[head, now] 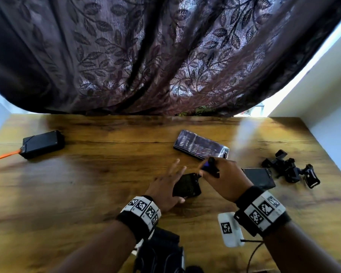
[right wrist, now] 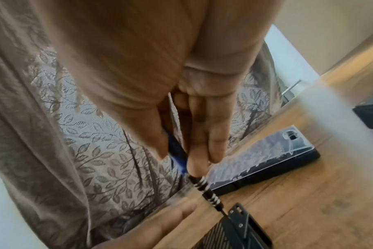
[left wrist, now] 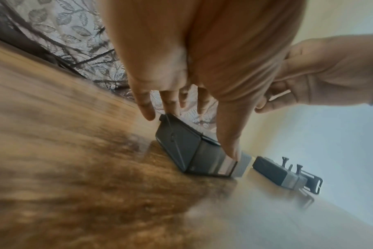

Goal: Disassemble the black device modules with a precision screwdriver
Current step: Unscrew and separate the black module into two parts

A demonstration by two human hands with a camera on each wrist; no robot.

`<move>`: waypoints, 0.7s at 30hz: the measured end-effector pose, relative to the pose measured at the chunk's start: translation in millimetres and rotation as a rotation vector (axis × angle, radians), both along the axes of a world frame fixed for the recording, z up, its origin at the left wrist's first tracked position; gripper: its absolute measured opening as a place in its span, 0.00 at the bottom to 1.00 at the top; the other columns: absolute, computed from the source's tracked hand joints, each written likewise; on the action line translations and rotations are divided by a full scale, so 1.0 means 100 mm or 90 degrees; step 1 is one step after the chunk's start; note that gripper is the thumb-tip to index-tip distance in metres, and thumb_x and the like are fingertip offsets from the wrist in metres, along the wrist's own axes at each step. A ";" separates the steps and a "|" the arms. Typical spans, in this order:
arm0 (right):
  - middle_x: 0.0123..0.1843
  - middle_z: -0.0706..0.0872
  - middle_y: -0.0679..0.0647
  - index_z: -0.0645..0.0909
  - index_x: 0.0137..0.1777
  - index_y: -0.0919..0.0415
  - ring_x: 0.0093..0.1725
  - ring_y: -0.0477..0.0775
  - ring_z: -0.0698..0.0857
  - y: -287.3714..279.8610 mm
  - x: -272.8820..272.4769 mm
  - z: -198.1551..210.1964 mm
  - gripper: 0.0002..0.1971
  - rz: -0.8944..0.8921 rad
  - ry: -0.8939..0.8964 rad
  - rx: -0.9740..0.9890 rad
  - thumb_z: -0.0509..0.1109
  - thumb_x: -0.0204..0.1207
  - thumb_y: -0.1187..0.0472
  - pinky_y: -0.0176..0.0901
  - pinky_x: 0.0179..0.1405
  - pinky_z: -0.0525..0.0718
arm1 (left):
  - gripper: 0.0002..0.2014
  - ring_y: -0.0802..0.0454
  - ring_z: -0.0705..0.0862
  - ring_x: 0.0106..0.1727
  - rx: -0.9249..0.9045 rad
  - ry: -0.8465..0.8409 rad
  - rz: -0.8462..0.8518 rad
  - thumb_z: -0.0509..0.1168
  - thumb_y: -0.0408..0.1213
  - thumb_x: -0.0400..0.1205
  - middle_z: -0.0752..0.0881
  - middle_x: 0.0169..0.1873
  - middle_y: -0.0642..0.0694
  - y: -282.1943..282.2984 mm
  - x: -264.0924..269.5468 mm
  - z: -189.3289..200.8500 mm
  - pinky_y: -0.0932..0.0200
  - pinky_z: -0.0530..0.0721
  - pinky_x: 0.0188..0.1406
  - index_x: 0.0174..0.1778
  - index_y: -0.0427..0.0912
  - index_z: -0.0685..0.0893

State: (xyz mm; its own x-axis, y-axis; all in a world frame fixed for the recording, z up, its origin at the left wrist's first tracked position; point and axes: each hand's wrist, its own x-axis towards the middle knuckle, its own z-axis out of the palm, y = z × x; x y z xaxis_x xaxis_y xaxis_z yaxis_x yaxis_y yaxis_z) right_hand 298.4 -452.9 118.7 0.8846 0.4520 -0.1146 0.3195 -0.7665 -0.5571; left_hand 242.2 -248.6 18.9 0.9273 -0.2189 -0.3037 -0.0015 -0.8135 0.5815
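Note:
A black ribbed module (head: 187,186) lies on the wooden table (head: 106,174) in front of me. My left hand (head: 170,181) lies beside and over it with straight, spread fingers, and the thumb (left wrist: 231,151) touches its near corner. My right hand (head: 212,171) grips a blue and black precision screwdriver (right wrist: 204,188). The tip of the screwdriver sits on the far corner of the module (right wrist: 237,222). A second black module (head: 259,177) lies just right of my right hand.
A clear-lidded bit case (head: 201,147) lies behind the hands. Black mounts and clamps (head: 291,170) are heaped at the right. A black box with an orange cable (head: 41,143) sits far left. A white tagged unit (head: 229,229) and black gear (head: 159,251) lie near my wrists.

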 end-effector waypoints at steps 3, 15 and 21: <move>0.41 0.89 0.38 0.85 0.48 0.42 0.42 0.32 0.86 -0.03 -0.06 0.05 0.06 -0.102 -0.052 0.091 0.76 0.79 0.57 0.24 0.45 0.78 | 0.55 0.47 0.51 0.90 -0.055 -0.003 0.029 0.77 0.55 0.76 0.35 0.88 0.62 0.20 0.01 -0.04 0.32 0.63 0.84 0.89 0.62 0.44; 0.51 0.91 0.68 0.77 0.56 0.60 0.51 0.68 0.93 0.14 -0.23 -0.33 0.10 -0.284 0.223 0.497 0.73 0.80 0.70 0.66 0.58 0.89 | 0.35 0.52 0.74 0.74 -0.220 0.099 0.150 0.77 0.64 0.71 0.71 0.74 0.57 0.51 -0.12 -0.25 0.45 0.76 0.76 0.75 0.74 0.73; 0.50 0.93 0.61 0.78 0.58 0.60 0.50 0.61 0.94 0.27 -0.19 -0.44 0.12 -0.292 0.205 0.431 0.76 0.79 0.66 0.68 0.58 0.90 | 0.36 0.51 0.73 0.74 -0.166 0.091 0.132 0.74 0.68 0.72 0.67 0.76 0.57 0.47 -0.12 -0.26 0.41 0.76 0.76 0.77 0.73 0.71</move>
State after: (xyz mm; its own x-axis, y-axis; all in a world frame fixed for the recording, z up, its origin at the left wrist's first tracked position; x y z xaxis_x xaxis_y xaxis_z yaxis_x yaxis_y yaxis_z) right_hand 279.9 -425.5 74.7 0.9666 0.1219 -0.2256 -0.1896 -0.2526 -0.9488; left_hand 230.1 -201.6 -6.6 0.9120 -0.1181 -0.3928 0.2445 -0.6123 0.7519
